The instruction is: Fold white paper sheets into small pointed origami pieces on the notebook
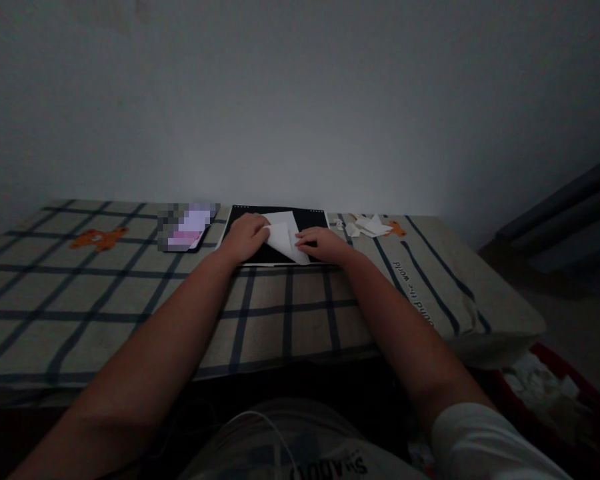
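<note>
A sheet of white paper (282,235), folded over on itself into slanted flaps, lies on a flat black pad (304,217) with small holes along its far edge. My left hand (246,237) rests on the pad, its fingers curled and its thumb at the paper's left side. From the right, my right hand (326,245) has its thumb and fingertips together at the paper's right edge. The undersides of both hands' fingers are partly hidden.
A phone (193,225) with a lit screen, partly blurred out, lies left of the pad. Torn white paper scraps (373,227) sit to the right. A checked cloth (265,310) covers the table, which meets a wall. At lower right is a red bin (543,353) holding crumpled paper.
</note>
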Motion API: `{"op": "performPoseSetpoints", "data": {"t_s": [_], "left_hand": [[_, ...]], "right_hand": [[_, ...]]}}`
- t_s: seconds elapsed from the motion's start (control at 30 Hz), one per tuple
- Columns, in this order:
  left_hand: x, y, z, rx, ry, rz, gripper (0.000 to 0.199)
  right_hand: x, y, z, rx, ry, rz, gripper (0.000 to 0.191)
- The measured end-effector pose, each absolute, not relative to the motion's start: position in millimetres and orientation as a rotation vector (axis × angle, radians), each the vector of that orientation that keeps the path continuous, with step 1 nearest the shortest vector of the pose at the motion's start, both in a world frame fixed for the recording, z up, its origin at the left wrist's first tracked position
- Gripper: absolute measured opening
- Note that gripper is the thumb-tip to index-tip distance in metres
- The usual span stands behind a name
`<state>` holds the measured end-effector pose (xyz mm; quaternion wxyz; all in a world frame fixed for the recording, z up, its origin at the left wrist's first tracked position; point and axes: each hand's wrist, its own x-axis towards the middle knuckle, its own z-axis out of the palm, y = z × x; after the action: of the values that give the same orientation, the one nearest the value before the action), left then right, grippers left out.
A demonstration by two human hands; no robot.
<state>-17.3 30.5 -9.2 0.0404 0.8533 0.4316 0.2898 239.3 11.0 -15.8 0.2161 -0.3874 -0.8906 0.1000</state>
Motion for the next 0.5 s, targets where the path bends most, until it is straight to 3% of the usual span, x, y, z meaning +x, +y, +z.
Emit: {"op": "performPoseSetpoints", "data": {"t_s": [0.37,0.5], "left_hand": [[-4,17,-8,2.672,1.52,0.894,0.026],[-1,17,-7,2.666,1.493,0.82,0.033]], "right_hand": [[238,10,-12,-1.071,-2.405,0.413,0.02],[238,11,-12,-1.066,-2.378,0.429,0.022]]}}
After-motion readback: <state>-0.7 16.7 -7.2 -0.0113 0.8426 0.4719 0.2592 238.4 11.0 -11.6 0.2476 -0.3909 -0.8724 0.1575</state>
